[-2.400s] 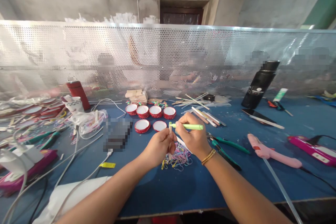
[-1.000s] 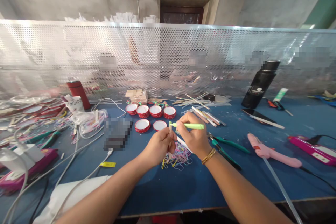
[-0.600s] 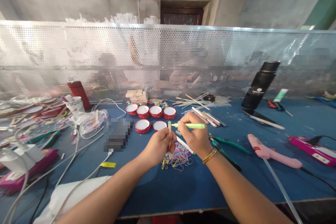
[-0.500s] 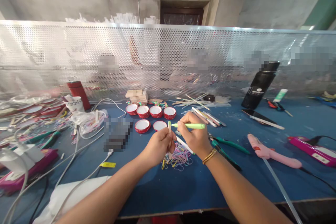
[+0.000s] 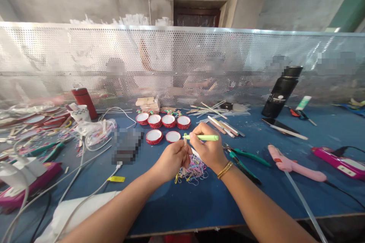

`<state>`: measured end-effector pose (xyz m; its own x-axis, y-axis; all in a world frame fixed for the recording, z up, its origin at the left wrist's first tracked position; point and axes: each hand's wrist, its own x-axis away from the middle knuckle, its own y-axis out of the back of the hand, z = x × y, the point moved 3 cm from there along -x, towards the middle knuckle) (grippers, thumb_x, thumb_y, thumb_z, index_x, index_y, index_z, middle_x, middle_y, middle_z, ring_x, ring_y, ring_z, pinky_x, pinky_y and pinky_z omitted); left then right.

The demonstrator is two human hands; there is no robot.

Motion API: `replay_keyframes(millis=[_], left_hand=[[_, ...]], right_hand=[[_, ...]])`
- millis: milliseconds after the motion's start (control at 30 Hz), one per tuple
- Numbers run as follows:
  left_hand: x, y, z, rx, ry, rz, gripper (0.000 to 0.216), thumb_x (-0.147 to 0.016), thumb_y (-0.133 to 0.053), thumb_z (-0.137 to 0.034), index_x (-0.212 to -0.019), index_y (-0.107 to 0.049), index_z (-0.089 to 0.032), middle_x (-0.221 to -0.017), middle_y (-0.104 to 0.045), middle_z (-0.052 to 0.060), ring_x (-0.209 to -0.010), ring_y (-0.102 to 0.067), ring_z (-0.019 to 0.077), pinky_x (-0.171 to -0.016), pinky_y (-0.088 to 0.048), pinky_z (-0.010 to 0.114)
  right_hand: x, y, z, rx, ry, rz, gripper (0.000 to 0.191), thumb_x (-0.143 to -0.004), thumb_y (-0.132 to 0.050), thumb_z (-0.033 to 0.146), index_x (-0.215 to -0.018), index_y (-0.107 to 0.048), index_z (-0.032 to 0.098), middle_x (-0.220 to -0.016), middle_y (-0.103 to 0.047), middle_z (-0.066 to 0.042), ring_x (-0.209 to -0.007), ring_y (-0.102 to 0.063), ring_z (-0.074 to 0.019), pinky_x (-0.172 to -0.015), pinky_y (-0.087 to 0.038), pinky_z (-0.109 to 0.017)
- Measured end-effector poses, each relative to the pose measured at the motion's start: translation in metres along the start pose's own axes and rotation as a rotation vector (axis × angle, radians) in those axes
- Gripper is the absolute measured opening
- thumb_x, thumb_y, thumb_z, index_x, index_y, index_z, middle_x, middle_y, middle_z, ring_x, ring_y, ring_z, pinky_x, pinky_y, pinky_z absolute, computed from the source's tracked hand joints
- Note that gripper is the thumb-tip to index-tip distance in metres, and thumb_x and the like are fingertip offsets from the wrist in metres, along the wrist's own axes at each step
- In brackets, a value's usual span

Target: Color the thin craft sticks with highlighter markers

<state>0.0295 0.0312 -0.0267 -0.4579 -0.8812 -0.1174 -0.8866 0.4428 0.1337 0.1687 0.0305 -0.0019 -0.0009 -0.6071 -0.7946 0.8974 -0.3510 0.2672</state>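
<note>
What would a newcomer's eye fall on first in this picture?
Probably the bright green marker in the right hand, its point at a green-tipped stick in the left hand, at the centre. Just beyond, red-edged white discs form two rows. A pink glue gun lies to the right.

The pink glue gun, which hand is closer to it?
Right. The right hand, holding a green pen, is left of the pink glue gun, with pliers between; the left hand, pinching a small stick, is farther left.
</note>
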Motion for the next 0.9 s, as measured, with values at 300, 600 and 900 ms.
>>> replay_keyframes(millis=[300, 600, 900], left_hand=[[-0.0016, 0.0011, 0.0029, 0.049, 0.078, -0.008, 0.025, -0.09, -0.052, -0.042, -0.082, -0.053, -0.019, -0.046, -0.055, -0.003, -0.04, -0.038, 0.0099, -0.046, -0.024, 0.023], [-0.0006, 0.0004, -0.0007, 0.041, 0.07, -0.002, 0.028, -0.089, -0.053, -0.046, -0.081, -0.053, -0.018, -0.047, -0.055, -0.003, -0.038, -0.034, 0.0085, -0.045, -0.022, 0.023], [-0.0013, 0.0005, 0.0017, 0.025, 0.036, -0.009, 0.032, -0.088, -0.055, -0.05, -0.078, -0.052, -0.02, -0.047, -0.055, -0.003, -0.041, -0.041, 0.0101, -0.047, -0.026, 0.024]], right_hand=[[-0.003, 0.01, 0.0026, 0.034, 0.046, -0.074, 0.023, -0.089, -0.056, 0.024, -0.067, -0.052, 0.024, -0.059, -0.058, 0.002, -0.059, -0.056, -0.0149, -0.057, -0.041, -0.027], [-0.0018, 0.0051, -0.0006, 0.024, 0.029, -0.026, 0.023, -0.089, -0.056, 0.025, -0.067, -0.049, 0.023, -0.06, -0.054, 0.003, -0.058, -0.051, -0.0144, -0.056, -0.039, -0.027], [-0.0007, 0.0018, -0.0024, 0.006, 0.009, -0.013, 0.023, -0.089, -0.057, 0.026, -0.067, -0.049, 0.024, -0.059, -0.052, 0.003, -0.058, -0.049, -0.0141, -0.055, -0.037, -0.027]])
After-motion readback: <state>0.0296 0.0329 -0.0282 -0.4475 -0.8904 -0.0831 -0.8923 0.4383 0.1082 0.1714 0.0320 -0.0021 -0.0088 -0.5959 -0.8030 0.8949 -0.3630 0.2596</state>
